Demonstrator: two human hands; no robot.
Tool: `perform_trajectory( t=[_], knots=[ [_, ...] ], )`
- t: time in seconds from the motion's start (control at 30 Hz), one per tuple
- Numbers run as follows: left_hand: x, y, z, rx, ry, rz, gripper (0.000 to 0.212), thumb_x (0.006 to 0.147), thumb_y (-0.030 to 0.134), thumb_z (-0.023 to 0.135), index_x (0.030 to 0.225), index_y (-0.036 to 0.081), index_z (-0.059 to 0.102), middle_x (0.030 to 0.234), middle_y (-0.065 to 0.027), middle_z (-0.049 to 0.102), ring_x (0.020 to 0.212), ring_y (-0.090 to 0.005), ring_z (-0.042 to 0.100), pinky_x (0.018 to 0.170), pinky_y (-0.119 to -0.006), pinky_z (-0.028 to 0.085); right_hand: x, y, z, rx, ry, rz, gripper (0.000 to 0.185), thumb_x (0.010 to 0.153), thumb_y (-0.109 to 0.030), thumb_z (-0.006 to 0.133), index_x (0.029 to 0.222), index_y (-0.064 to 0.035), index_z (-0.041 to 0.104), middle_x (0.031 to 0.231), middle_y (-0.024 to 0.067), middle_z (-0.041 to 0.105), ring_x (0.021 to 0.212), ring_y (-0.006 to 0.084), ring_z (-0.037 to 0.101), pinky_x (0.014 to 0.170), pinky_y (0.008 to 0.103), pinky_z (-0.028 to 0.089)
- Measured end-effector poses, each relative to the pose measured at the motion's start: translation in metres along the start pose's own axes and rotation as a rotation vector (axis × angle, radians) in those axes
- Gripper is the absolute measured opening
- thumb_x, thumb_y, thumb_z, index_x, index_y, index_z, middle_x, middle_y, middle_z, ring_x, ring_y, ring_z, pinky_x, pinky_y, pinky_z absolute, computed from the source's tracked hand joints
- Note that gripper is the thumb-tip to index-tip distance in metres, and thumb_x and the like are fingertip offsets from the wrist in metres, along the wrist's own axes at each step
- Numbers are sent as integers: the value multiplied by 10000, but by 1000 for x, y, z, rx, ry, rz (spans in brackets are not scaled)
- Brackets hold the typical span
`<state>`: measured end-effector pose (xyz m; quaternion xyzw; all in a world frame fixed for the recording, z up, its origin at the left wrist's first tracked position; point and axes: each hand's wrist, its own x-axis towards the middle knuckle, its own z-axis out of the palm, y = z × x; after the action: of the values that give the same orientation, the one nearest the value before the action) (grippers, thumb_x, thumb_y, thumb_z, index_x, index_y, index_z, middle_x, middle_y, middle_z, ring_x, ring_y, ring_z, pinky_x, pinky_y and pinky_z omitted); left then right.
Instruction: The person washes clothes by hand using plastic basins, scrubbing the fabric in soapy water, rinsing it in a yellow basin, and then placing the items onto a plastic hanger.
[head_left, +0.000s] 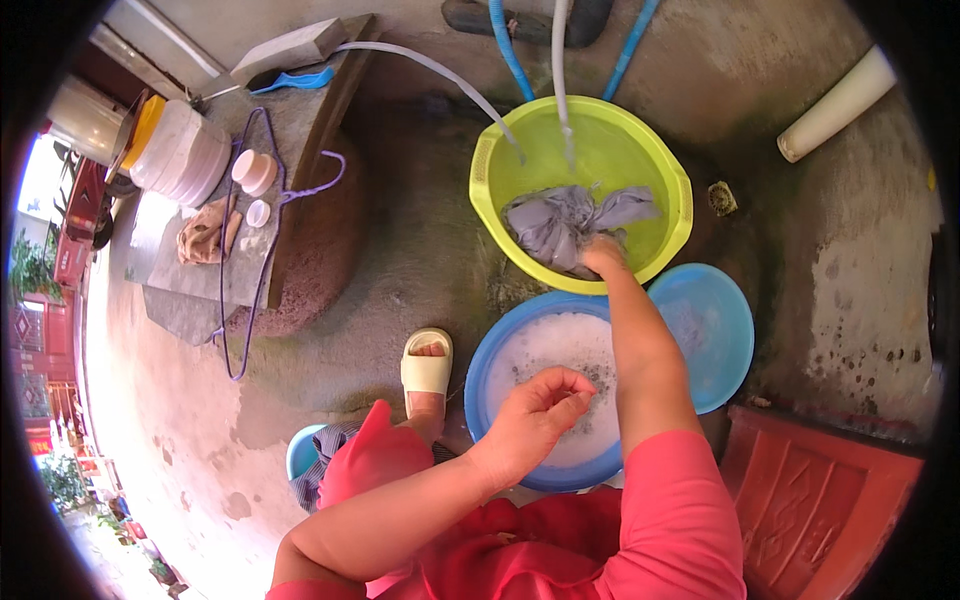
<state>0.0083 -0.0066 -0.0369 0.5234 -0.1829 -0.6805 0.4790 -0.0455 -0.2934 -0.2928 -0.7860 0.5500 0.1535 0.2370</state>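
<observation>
A yellow-green plastic basin (482, 176) of water stands at the top centre, with a grey wet cloth (551, 225) in it. My right hand (602, 255) is on the lower right part of this cloth, its fingers partly hidden by water and folds, so its grip cannot be told. Above the suds in a blue basin (480, 375), my left hand (544, 420) is raised with curled fingers; thumb and forefinger are close together, and nothing shows between them. A white hose (561, 67) and a thinner clear hose (450, 75) reach into the yellow-green basin.
A smaller light-blue basin (731, 337) stands right of the suds. On a stone slab (202, 274) at left are a purple hanger (259, 292), a lidded plastic jar (184, 154), a tan cloth (202, 236) and a blue-handled brush (304, 79). Striped cloth (326, 450) hangs over another basin (300, 454).
</observation>
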Motion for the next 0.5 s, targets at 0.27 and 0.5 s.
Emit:
perform_trajectory(
  t=[0.27, 0.5],
  knots=[
    [0, -5, 3, 111, 6, 93, 114, 860, 131, 515, 925, 44, 550, 853, 0, 546, 796, -79, 490, 710, -230, 423, -33, 52, -90, 1497, -17, 87, 250, 590, -57, 569, 836, -34, 525, 857, 97, 561, 784, 270, 550, 718, 402, 475],
    [2, -13, 14, 187, -3, 251, 99, 842, 98, 524, 913, 36, 553, 799, -2, 546, 735, -84, 490, 679, -233, 422, -110, -18, -294, 1635, 181, -198, 93, 651, -46, 480, 729, -27, 527, 788, 129, 565, 728, 280, 546, 673, 415, 472]
  ],
)
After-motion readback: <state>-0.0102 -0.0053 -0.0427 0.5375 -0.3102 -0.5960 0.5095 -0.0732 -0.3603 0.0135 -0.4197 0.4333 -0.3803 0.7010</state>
